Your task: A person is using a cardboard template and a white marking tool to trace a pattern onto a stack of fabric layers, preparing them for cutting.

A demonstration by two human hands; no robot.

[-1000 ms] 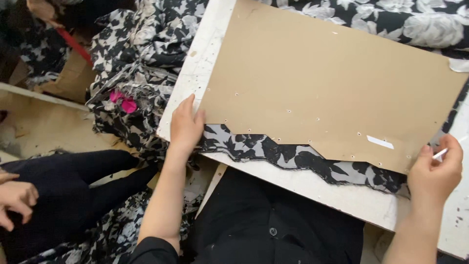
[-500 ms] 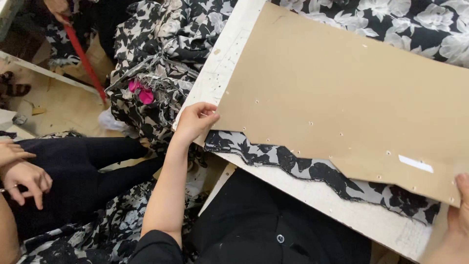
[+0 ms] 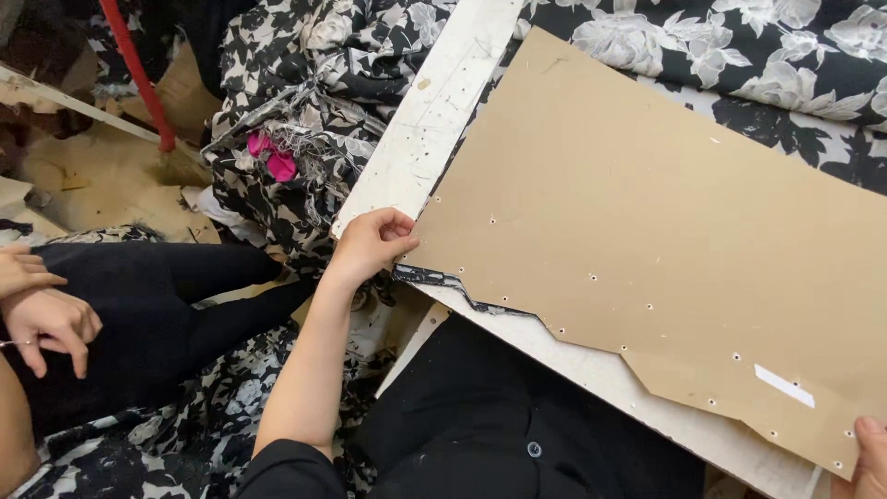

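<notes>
The cardboard pattern (image 3: 647, 231) already lies flat over the flowered fabric (image 3: 739, 55) on the white table (image 3: 434, 120). The left hand (image 3: 370, 242) grasps its near-left corner; the right hand (image 3: 868, 453) (barely in view) touches its near-right corner, grip unclear. No cutting shows.

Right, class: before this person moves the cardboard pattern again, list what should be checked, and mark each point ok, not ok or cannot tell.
1. Left hand grips the cardboard pattern at its left corner: ok.
2. Right hand has hold of the pattern's lower right corner: cannot tell, only fingertips show at the frame edge.
3. Pattern lies flat on the floral fabric: ok as far as visible.
4. Fabric lines up with the pattern's zigzag edge: not ok, only a short strip peeks out near the left hand.
5. White table edge bears the pattern: ok.
6. Neighbouring person's hands are apart from the pattern: ok.
</notes>
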